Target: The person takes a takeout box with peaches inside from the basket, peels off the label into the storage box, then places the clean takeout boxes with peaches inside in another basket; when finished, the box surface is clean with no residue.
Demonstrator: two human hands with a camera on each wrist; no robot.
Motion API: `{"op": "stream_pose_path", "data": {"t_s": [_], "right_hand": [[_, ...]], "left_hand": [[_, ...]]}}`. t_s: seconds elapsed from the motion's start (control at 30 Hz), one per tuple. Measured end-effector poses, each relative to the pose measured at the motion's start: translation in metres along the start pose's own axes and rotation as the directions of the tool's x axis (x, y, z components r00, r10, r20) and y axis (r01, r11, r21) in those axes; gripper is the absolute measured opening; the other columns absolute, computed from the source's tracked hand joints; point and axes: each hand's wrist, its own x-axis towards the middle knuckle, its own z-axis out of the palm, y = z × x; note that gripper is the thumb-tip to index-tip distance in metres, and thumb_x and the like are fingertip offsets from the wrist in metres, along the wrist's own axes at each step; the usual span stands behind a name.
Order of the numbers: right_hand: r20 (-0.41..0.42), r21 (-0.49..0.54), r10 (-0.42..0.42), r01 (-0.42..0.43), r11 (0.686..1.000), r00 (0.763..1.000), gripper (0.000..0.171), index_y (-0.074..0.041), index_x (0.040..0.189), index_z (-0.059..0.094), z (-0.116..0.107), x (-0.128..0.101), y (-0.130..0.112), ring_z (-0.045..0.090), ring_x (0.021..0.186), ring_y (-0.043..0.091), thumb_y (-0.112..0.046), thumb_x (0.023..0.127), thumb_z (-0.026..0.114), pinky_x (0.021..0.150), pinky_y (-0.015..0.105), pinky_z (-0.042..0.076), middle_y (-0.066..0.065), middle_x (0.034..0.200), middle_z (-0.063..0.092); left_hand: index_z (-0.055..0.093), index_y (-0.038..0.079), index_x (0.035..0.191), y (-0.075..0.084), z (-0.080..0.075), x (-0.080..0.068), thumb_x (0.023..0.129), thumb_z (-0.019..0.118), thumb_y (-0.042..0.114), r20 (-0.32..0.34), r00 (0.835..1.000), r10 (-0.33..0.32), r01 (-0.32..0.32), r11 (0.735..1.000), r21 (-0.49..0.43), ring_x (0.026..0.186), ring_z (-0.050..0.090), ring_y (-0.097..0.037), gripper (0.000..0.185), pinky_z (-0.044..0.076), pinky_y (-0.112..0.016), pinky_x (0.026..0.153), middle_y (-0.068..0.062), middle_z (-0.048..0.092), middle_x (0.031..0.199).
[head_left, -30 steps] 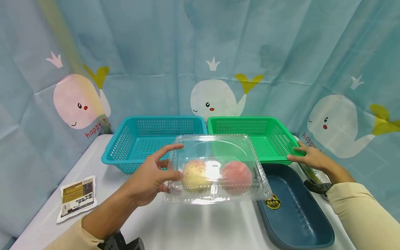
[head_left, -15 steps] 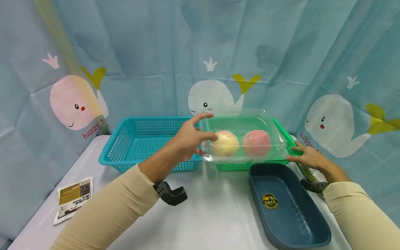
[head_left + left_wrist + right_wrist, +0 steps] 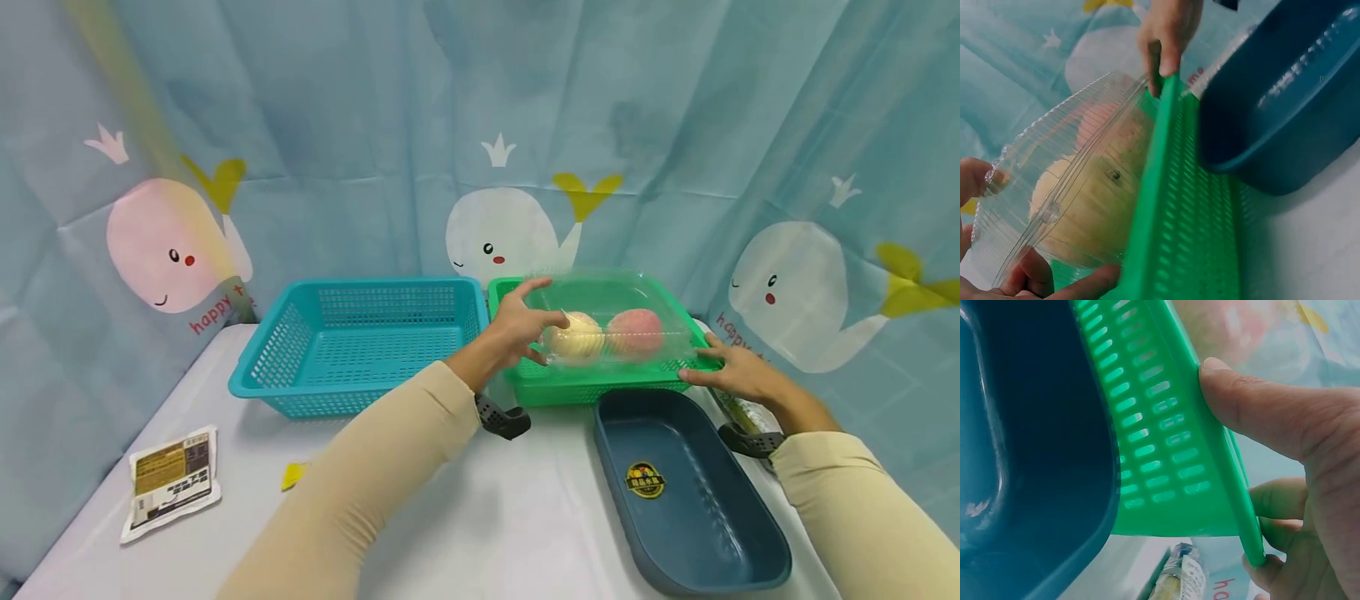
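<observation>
My left hand [image 3: 517, 329] holds the left end of a clear plastic clamshell box [image 3: 600, 292], thumb on the near side. Inside it sit a pale yellow round fruit [image 3: 583, 338] and a pink round fruit [image 3: 634, 333], peach-like in look. The box is at the opening of the green basket [image 3: 592, 393]; in the left wrist view its lower side dips behind the basket's rim. Whether it touches the basket floor is hidden. My right hand [image 3: 738, 375] grips the basket's front right corner, thumb [image 3: 1241, 400] on the rim, other fingers beneath.
A blue basket [image 3: 322, 406] stands left of the green one. The dark blue tub [image 3: 697, 508] lies in front on the right, beside a clear-wrapped item [image 3: 1180, 578]. A packet [image 3: 172, 483] and a yellow scrap [image 3: 294, 475] are on the left. A curtain hangs behind.
My left hand has carried the box rightward and away from me, from above the table front to the green basket, then lowered it. The right hand has kept its grip on the basket.
</observation>
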Motion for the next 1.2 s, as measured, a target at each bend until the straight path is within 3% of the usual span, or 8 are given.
{"op": "stream_pose_path", "data": {"t_s": [0.07, 0.13, 0.33, 0.53, 0.7, 0.8, 1.0, 1.2], "right_hand": [[-0.003, -0.005, 0.000, 0.000, 1.000, 1.000, 0.086, 0.019, 0.138, 0.034, 0.002, 0.001, -0.001, 0.012, 0.129, 0.064, -0.046, 0.090, 0.063, 0.094, 0.075, 0.022, 0.038, 0.150, 0.006], [-0.010, -0.008, -0.005, 0.005, 1.000, 1.000, 0.085, 0.019, 0.137, 0.035, 0.002, 0.002, -0.001, 0.013, 0.129, 0.063, -0.045, 0.090, 0.064, 0.094, 0.074, 0.023, 0.038, 0.149, 0.007], [-0.014, -0.026, -0.010, 0.010, 1.000, 1.000, 0.085, 0.020, 0.137, 0.035, 0.002, 0.004, -0.004, 0.016, 0.128, 0.063, -0.044, 0.089, 0.064, 0.095, 0.074, 0.023, 0.039, 0.149, 0.008], [0.004, -0.013, -0.015, 0.015, 1.000, 1.000, 0.085, 0.020, 0.137, 0.035, 0.004, 0.005, -0.008, 0.015, 0.128, 0.064, -0.044, 0.089, 0.065, 0.095, 0.073, 0.024, 0.039, 0.149, 0.008], [0.006, -0.039, -0.025, 0.025, 0.999, 1.000, 0.084, 0.020, 0.136, 0.037, 0.003, 0.008, -0.009, 0.018, 0.127, 0.064, -0.045, 0.089, 0.064, 0.095, 0.073, 0.025, 0.039, 0.149, 0.009], [0.014, -0.032, -0.027, 0.027, 0.999, 1.000, 0.085, 0.021, 0.136, 0.036, 0.002, 0.010, -0.010, 0.017, 0.127, 0.065, -0.044, 0.089, 0.064, 0.094, 0.074, 0.024, 0.040, 0.148, 0.008], [0.014, -0.011, -0.026, 0.027, 1.000, 1.000, 0.085, 0.020, 0.137, 0.034, 0.002, 0.008, -0.007, 0.014, 0.128, 0.064, -0.043, 0.090, 0.064, 0.094, 0.075, 0.023, 0.040, 0.149, 0.006], [-0.027, -0.036, -0.005, 0.004, 0.999, 1.000, 0.086, 0.016, 0.142, 0.030, -0.003, -0.003, -0.008, 0.017, 0.125, 0.066, -0.044, 0.090, 0.063, 0.091, 0.076, 0.026, 0.041, 0.147, 0.010]], "left_hand": [[0.046, 0.035, 0.143, -0.009, 0.003, 0.008, 0.081, 0.072, 0.003, -0.014, 1.000, -0.014, 0.014, 1.000, 0.000, 0.099, 0.055, -0.038, 0.074, 0.055, -0.053, 0.055, -0.013, 0.036, 0.145], [0.044, 0.034, 0.145, -0.017, 0.005, 0.014, 0.082, 0.072, 0.002, -0.019, 0.999, -0.029, 0.029, 1.000, -0.002, 0.118, 0.046, -0.047, 0.075, 0.055, -0.055, 0.056, -0.014, 0.028, 0.151], [0.042, 0.035, 0.146, -0.037, 0.008, 0.024, 0.084, 0.072, 0.006, -0.044, 0.995, -0.090, 0.091, 0.996, 0.025, 0.084, 0.049, -0.034, 0.075, 0.055, -0.053, 0.060, -0.018, 0.048, 0.127], [0.034, 0.034, 0.150, -0.045, 0.008, 0.025, 0.088, 0.071, 0.008, -0.066, 0.992, -0.111, 0.120, 0.981, 0.152, 0.107, 0.053, -0.041, 0.076, 0.053, -0.053, 0.067, -0.016, 0.041, 0.142], [0.027, 0.027, 0.153, -0.047, 0.010, 0.024, 0.089, 0.068, 0.008, -0.080, 0.992, -0.094, 0.107, 0.977, 0.183, 0.088, 0.058, -0.033, 0.079, 0.053, -0.044, 0.062, -0.016, 0.040, 0.144], [0.028, 0.024, 0.153, -0.047, 0.008, 0.023, 0.090, 0.066, 0.012, -0.033, 0.994, -0.103, 0.108, 0.973, 0.205, 0.099, 0.059, -0.038, 0.074, 0.052, -0.046, 0.070, -0.015, 0.041, 0.144], [0.031, 0.029, 0.151, -0.043, 0.006, 0.021, 0.091, 0.065, 0.018, 0.078, 0.988, -0.134, 0.110, 0.959, 0.260, 0.128, 0.041, -0.040, 0.069, 0.044, -0.058, 0.085, -0.009, 0.031, 0.152], [0.031, 0.030, 0.151, -0.034, 0.006, 0.010, 0.090, 0.068, 0.023, 0.118, 0.993, -0.030, -0.014, 0.936, 0.352, 0.134, 0.035, -0.034, 0.071, 0.043, -0.057, 0.091, -0.012, 0.027, 0.154]]}}
